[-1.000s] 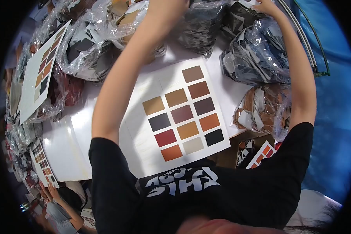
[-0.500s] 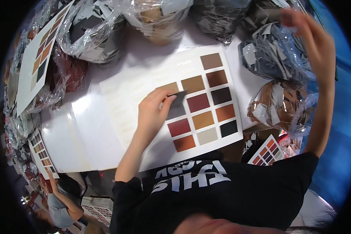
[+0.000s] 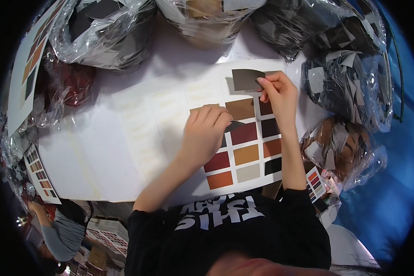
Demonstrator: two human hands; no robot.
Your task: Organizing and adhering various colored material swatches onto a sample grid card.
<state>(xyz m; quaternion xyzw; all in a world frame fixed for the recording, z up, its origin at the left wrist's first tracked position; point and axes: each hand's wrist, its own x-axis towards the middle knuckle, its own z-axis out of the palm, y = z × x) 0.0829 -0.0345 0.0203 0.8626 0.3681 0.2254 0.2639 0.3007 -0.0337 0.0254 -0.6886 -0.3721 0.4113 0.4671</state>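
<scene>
The right hand (image 3: 281, 99), at two o'clock from the left hand (image 3: 206, 133), pinches a thin rectangular grey-brown swatch (image 3: 246, 81) above the white colour-sample card (image 3: 175, 99), the left a thin dark-grey piece (image 3: 236, 126); light edge grips should best avoid creasing.

Blue sheeting (image 3: 372, 207) hangs at the right behind a thin dark rod (image 3: 401, 78). At the lower left, 1 co-worker (image 3: 62, 234) in a grey top is near a stack of printed boards (image 3: 108, 234); above lies 1 multicoloured sample card (image 3: 42, 177).
</scene>
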